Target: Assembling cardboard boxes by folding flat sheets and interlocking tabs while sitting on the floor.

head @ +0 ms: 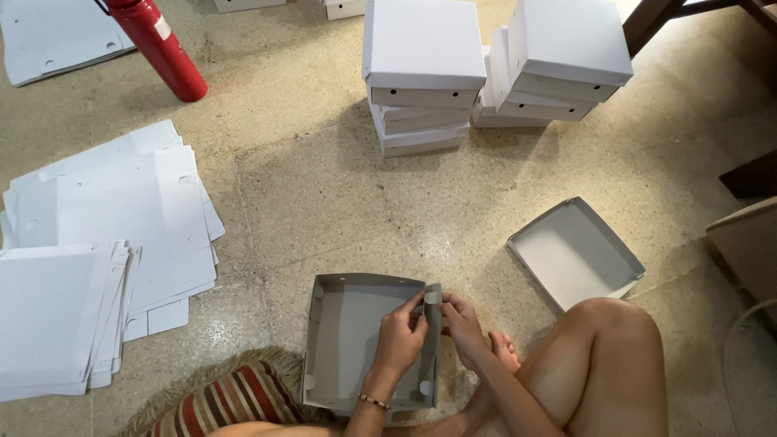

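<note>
Low in the middle of the frame, the grey box tray (348, 340) lies on the floor (324, 194). Both hands pinch its right wall: left hand (401, 340) inside, right hand (463, 324) outside. That wall runs top to bottom.

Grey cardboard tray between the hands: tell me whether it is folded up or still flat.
Folded up. The grey cardboard tray has raised walls; left hand and right hand pinch its right wall.
</note>
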